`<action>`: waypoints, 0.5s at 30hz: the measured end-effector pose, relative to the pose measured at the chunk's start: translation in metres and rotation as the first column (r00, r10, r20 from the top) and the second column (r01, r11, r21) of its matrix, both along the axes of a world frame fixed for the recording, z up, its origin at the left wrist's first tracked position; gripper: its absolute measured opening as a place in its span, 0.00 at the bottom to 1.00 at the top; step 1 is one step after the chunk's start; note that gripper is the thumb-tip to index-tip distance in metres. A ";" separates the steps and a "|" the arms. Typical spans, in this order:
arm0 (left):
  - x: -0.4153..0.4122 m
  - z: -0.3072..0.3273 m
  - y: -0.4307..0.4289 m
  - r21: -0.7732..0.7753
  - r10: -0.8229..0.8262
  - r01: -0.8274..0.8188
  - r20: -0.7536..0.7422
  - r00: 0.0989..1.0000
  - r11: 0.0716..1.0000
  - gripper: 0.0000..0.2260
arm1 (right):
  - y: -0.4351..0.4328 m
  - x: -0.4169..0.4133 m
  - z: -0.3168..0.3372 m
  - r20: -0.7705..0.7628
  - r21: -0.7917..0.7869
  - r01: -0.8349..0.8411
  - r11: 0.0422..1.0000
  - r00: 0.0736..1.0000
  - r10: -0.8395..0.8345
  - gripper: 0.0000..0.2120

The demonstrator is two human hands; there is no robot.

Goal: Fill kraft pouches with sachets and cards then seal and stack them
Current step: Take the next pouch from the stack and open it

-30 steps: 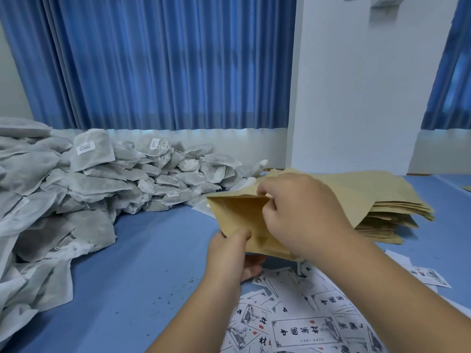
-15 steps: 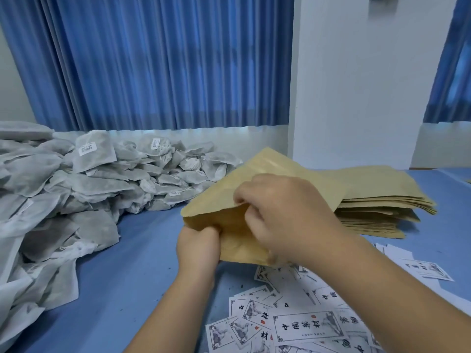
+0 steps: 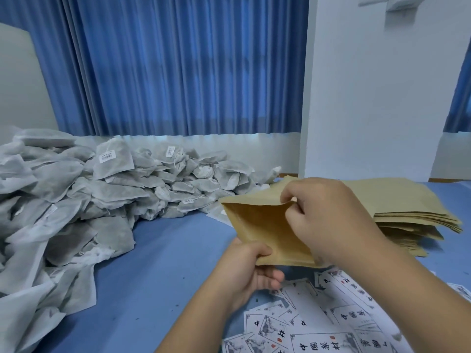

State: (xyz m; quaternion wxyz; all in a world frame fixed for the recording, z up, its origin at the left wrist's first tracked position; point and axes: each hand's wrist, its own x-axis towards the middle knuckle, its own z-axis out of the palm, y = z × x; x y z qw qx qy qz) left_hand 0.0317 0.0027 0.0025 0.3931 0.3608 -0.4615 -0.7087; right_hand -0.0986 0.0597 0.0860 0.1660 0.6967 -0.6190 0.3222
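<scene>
The right hand [image 3: 328,220] pinches the near lip of a kraft pouch [image 3: 262,228] at its mouth, fingers [image 3: 293,197] curled over the edge and pulling it apart from the far lip. The left hand [image 3: 251,266] grips the pouch's lower edge, thumb on top and fingers beneath. The pouch sits mid-air just right of the frame's centre, its mouth gaping toward the upper left. Behind it on the right lies a stack of flat kraft pouches [image 3: 413,215]. Printed cards [image 3: 328,322] are scattered below the hands at lower right. A big heap of grey sachets [image 3: 84,200] fills the left side, all on a blue surface [image 3: 153,271]. Blue curtains [image 3: 178,67] hang behind.
</scene>
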 end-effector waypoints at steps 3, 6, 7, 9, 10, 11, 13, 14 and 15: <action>-0.001 -0.002 -0.008 0.082 0.105 -0.096 -0.125 0.987 0.992 0.03 | -0.008 -0.006 0.011 0.131 -0.003 -0.007 1.000 0.991 0.008 0.10; 0.001 -0.003 -0.018 0.071 0.174 -0.165 -0.149 0.973 0.984 0.02 | -0.027 -0.011 0.022 0.155 0.022 0.003 1.000 0.988 -0.006 0.10; 0.002 -0.004 -0.022 0.026 0.206 -0.204 -0.104 0.973 0.979 0.02 | -0.033 -0.012 0.025 0.159 0.033 -0.005 0.999 0.987 0.000 0.10; 0.003 -0.009 -0.026 -0.080 0.254 -0.252 0.006 0.967 0.964 0.03 | -0.042 -0.011 0.024 0.174 0.053 -0.043 0.998 0.984 0.033 0.11; 0.003 -0.010 -0.028 -0.115 0.253 -0.246 0.047 0.966 0.962 0.04 | -0.045 -0.010 0.021 0.184 0.056 -0.064 0.996 0.982 0.053 0.11; 0.003 -0.011 -0.029 -0.138 0.237 -0.225 0.074 0.969 0.965 0.05 | -0.046 -0.010 0.018 0.189 0.060 -0.083 0.995 0.979 0.070 0.11; 0.004 -0.009 -0.032 -0.152 0.180 -0.164 0.096 0.979 0.975 0.12 | -0.048 -0.012 0.013 0.200 0.070 -0.114 0.991 0.975 0.098 0.11; 0.006 -0.005 -0.036 -0.171 0.143 -0.126 0.092 0.985 0.977 0.18 | -0.049 -0.015 0.011 0.224 0.067 -0.126 0.990 0.969 0.108 0.12; 0.009 -0.001 -0.043 -0.203 0.123 -0.103 0.090 0.988 0.974 0.23 | -0.050 -0.018 0.011 0.254 0.061 -0.136 0.989 0.960 0.117 0.12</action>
